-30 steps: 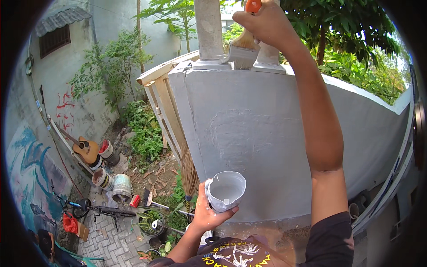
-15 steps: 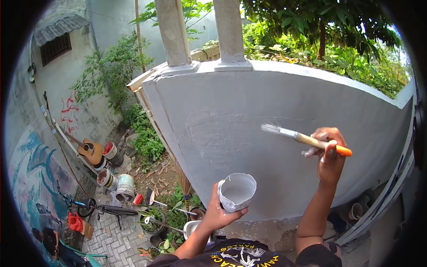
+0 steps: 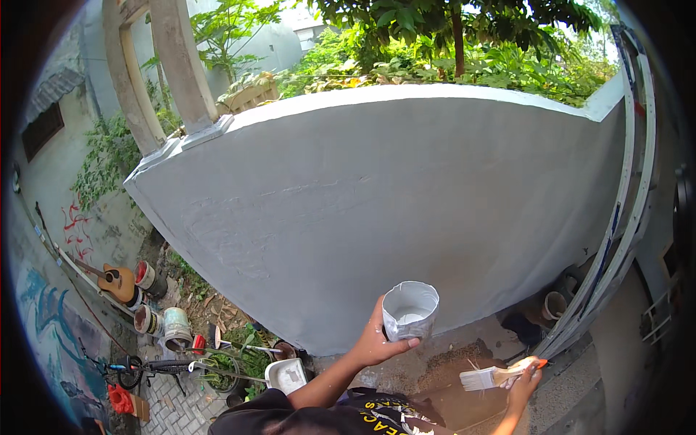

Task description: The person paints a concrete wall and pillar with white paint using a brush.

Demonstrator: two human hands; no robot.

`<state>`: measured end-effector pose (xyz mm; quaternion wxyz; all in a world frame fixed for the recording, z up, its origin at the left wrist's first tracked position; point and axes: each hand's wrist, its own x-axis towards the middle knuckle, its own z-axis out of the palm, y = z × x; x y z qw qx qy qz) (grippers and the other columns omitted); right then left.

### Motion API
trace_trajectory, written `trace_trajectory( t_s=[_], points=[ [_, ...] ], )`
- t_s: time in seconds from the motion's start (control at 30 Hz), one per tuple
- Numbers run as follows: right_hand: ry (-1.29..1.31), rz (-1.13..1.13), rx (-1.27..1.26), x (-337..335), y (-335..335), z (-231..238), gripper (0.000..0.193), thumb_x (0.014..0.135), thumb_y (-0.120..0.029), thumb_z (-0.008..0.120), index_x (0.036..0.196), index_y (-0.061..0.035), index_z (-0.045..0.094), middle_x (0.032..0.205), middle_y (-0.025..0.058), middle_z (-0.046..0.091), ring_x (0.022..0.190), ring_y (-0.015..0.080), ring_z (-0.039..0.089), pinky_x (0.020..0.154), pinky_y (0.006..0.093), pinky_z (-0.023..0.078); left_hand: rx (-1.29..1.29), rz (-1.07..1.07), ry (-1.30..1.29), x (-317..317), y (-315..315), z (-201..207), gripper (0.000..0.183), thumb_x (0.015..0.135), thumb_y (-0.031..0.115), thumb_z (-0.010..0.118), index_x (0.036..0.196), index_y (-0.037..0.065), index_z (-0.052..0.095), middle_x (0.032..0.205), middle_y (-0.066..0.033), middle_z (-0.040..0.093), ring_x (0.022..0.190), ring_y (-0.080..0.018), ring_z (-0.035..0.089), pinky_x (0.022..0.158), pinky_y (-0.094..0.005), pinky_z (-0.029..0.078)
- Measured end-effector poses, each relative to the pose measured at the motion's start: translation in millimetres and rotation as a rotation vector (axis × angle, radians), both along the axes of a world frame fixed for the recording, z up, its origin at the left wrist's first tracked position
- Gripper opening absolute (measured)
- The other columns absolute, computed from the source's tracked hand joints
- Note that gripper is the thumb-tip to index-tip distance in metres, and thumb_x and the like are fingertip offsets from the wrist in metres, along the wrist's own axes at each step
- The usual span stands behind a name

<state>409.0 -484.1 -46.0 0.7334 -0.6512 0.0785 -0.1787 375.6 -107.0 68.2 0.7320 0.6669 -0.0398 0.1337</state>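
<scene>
Paintbrush [image 3: 484, 378] gripped in right hand [image 3: 523, 383]; left hand [image 3: 382, 344] curled around a pale cup [image 3: 411, 319].

Curved grey masonry wall [image 3: 406, 196] shows a white top edge. Round whitish cup [image 3: 410, 313] is mottled grey; flat wooden paintbrush [image 3: 496, 376] has pale bristles, tan handle, orange end. Black cloth shirt [image 3: 322, 420] carries yellow lettering, white print.

The head-worn fisheye looks forward and down. The grey wall [image 3: 406, 196] fills mid-frame, close ahead.
</scene>
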Motion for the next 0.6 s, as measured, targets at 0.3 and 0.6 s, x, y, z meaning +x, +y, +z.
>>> trace_trajectory(
  t_s=[0.3, 0.6],
  points=[
    [-0.051, 0.451, -0.125, 46, 17, 97, 0.022, 0.103, -0.023, 0.047, 0.114, -0.0049, 0.050, 0.095, 0.0091, 0.062, 0.065, 0.0082, 0.055, 0.057, 0.0219, 0.044, 0.176, -0.012, -0.088, 23, -52, 13, 0.092, 0.068, 0.024, 0.085, 0.140, 0.005, 0.032, 0.129, -0.0116, 0.049, 0.124, -0.0217, 0.046, 0.105, -0.0376, 0.036],
    [-0.817, 0.425, 0.054, 82, 34, 216, 0.039, 0.099, -0.038, 0.053, 0.107, -0.0010, 0.043, 0.099, 0.0174, 0.050, 0.057, 0.0190, 0.054, 0.053, 0.0311, 0.052, 0.242, 0.059, -0.148, 32, -41, 24, 0.096, 0.061, 0.019, 0.088, 0.136, 0.005, 0.030, 0.123, -0.0116, 0.052, 0.116, -0.0217, 0.054, 0.098, -0.0365, 0.043]
  ],
)
